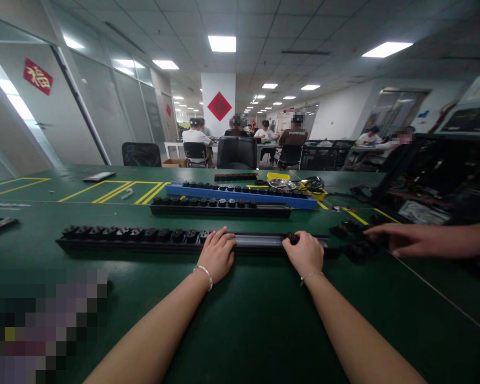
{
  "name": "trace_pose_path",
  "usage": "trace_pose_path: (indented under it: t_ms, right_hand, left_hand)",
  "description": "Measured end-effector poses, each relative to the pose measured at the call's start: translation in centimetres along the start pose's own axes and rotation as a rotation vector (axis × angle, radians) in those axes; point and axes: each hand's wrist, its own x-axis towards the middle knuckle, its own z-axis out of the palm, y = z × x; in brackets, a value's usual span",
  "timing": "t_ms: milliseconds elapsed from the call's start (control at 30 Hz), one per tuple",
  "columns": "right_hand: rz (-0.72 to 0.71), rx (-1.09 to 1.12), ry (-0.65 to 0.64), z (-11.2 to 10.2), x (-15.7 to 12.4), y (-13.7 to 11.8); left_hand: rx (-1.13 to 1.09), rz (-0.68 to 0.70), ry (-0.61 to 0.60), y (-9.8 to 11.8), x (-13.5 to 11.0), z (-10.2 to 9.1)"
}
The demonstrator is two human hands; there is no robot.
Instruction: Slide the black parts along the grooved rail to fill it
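Observation:
A long black rail [260, 242] lies across the green table in front of me, its left part filled with a row of black socket modules [132, 233]. My left hand [217, 254] rests on the rail just right of the last module, fingers curled over it. My right hand [306, 253] is closed on one black socket module [292, 238] sitting in the rail's bare stretch. A loose pile of black modules [354, 240] lies at the rail's right end.
Another person's hand [404, 239] reaches in from the right over the loose modules. Two more filled rails, one black [220, 208] and one blue [240, 193], lie farther back, with a metal bowl [282, 184] behind them. Seated people and chairs fill the background.

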Motion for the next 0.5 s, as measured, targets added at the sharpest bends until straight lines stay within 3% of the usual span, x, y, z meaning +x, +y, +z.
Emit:
trace_pose_path:
  t_ms: [500]
  right_hand:
    - [0.062, -0.046, -0.004, -0.09, 0.58, 0.92]
  left_hand:
    - [0.003, -0.002, -0.011, -0.12, -0.04, 0.02]
